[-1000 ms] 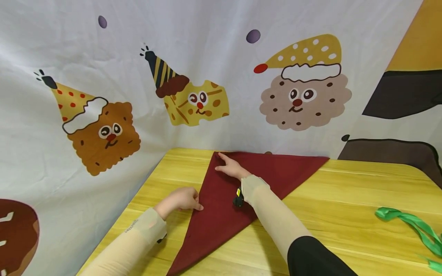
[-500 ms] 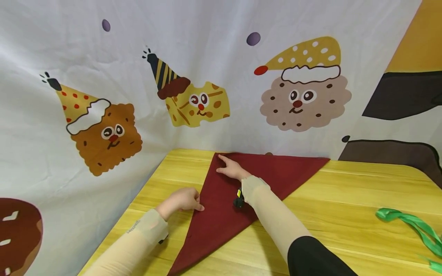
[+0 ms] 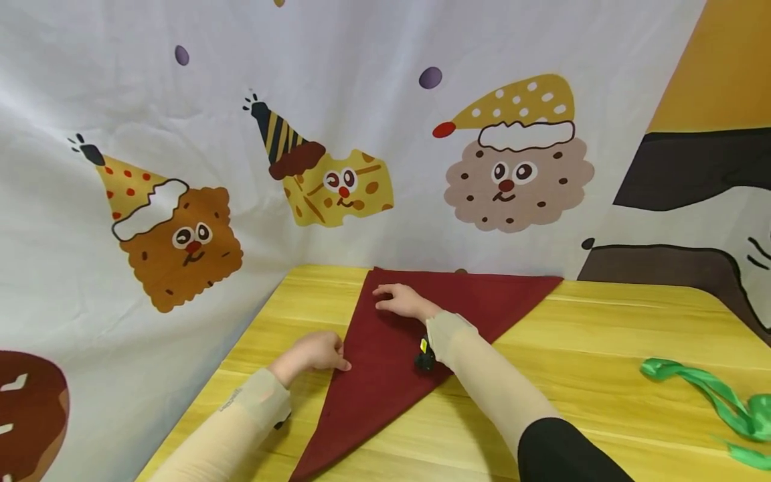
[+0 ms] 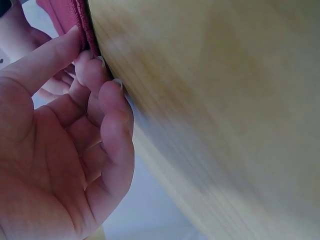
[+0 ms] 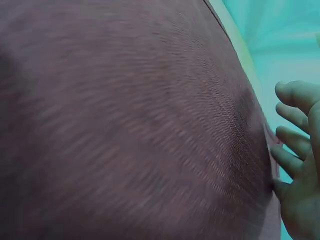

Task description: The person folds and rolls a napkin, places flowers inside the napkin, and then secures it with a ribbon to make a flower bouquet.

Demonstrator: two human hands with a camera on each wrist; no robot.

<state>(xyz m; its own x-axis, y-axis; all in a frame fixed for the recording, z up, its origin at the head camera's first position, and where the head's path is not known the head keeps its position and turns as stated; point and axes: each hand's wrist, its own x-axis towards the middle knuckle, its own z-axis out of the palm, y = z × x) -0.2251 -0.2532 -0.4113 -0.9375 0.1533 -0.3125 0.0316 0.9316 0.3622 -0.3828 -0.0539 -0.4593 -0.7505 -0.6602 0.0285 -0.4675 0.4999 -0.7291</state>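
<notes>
A dark red cloth (image 3: 385, 388), folded into a triangle, lies flat on the wooden table. My left hand (image 3: 313, 350) is at the cloth's left edge. In the left wrist view, its thumb and index finger pinch the layered edge of the cloth (image 4: 82, 25), the other fingers curling inward. Over the upper part of the cloth is my right hand (image 3: 405, 301), just below the far left corner. Its fingers are spread and hold nothing in the right wrist view; whether a fingertip touches the cloth is hard to tell there.
A green ribbon (image 3: 693, 375) lies loosely at the table's right side. Behind and to the left of the wooden table (image 3: 590, 348) hangs a white curtain (image 3: 373, 87) printed with cartoon biscuits and cheese. A small black device (image 3: 424, 358) sits under my right wrist.
My right hand has drawn back from the cloth's far left corner, toward me and slightly right. My left hand has stayed at the left edge. The head view has shifted a little.
</notes>
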